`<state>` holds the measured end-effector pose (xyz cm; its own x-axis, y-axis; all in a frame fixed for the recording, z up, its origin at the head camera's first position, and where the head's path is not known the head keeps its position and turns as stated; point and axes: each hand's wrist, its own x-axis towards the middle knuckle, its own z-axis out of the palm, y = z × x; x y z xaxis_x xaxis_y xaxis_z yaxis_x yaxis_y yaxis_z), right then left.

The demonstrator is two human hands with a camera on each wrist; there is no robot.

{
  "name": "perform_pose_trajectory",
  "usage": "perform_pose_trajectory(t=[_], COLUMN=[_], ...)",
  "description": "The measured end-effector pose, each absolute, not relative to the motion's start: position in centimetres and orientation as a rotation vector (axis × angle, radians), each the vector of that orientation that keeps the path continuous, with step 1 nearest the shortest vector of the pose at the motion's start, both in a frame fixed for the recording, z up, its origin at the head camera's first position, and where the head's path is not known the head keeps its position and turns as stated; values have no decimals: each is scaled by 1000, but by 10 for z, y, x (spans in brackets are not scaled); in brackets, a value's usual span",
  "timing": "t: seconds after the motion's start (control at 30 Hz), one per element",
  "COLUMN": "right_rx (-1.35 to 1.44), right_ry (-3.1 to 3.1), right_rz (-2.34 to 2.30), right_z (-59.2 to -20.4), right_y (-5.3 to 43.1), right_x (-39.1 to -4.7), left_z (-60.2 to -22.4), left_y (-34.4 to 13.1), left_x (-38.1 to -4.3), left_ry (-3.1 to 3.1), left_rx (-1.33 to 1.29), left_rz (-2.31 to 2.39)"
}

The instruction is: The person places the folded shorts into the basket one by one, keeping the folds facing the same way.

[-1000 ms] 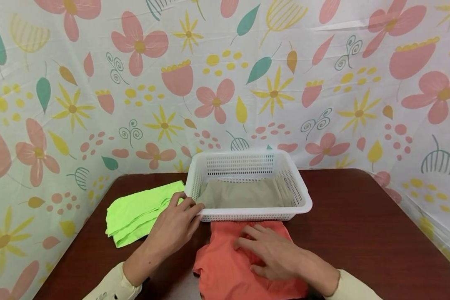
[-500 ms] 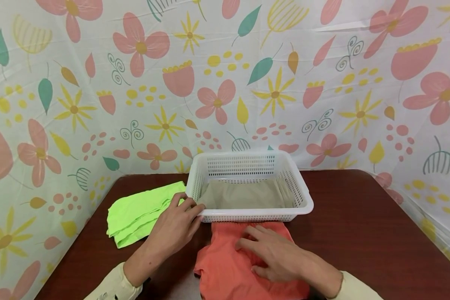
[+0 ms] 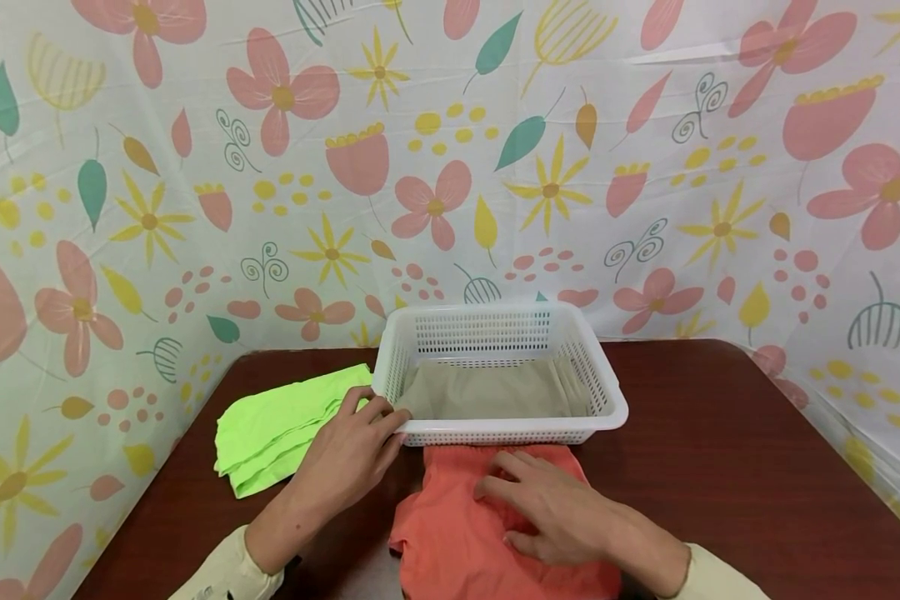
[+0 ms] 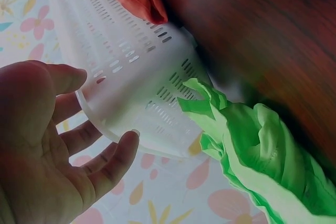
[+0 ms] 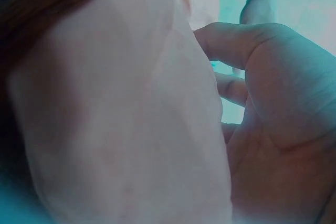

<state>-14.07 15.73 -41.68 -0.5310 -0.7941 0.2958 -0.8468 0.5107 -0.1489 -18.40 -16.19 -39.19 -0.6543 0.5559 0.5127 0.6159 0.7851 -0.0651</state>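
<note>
On the desk, a white slotted basket is set upright against the floral sheet hung behind it. Inside the basket a grey cloth is held, spread low across the bottom.

In front of the basket, on the side nearest the person, the orange cloth is laid flat on the desk, its gathered edge brought right up to the basket's front wall. On this cloth the right grip is rested, palm down: the fingers are spread and loosely bent, the thumb is set apart from them, and no fold is seen to be pinched. (In the right wrist view the cloth is washed out to a pale tone, and the fingertips are partly hidden.)

At the front left corner of the basket, the left grip is placed. Its fingers are spread and bent at the rim, with the thumb lower, outside the wall; whether the rim is pinched or merely touched cannot be told.

To the left of the basket, just beside its wall, a green cloth is seen folded in rumpled layers. At both wrists cream sleeves are worn, well in front of the basket.
</note>
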Motion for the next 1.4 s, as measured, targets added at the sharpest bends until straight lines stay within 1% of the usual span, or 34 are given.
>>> perform_pose_trajectory(t=[0.97,1.4], right_rx=[1351,1311], right_ry=[-2521,-2529], right_rz=[492,530], right_z=[-416,-409], right_y=[169,184], right_x=[-139,-137], left_z=[-393,-393], left_y=[-164,-166], left_x=[-172,-164], left_ry=[-2534,-2573], left_rx=[-846,-746], left_rz=[-205,-315])
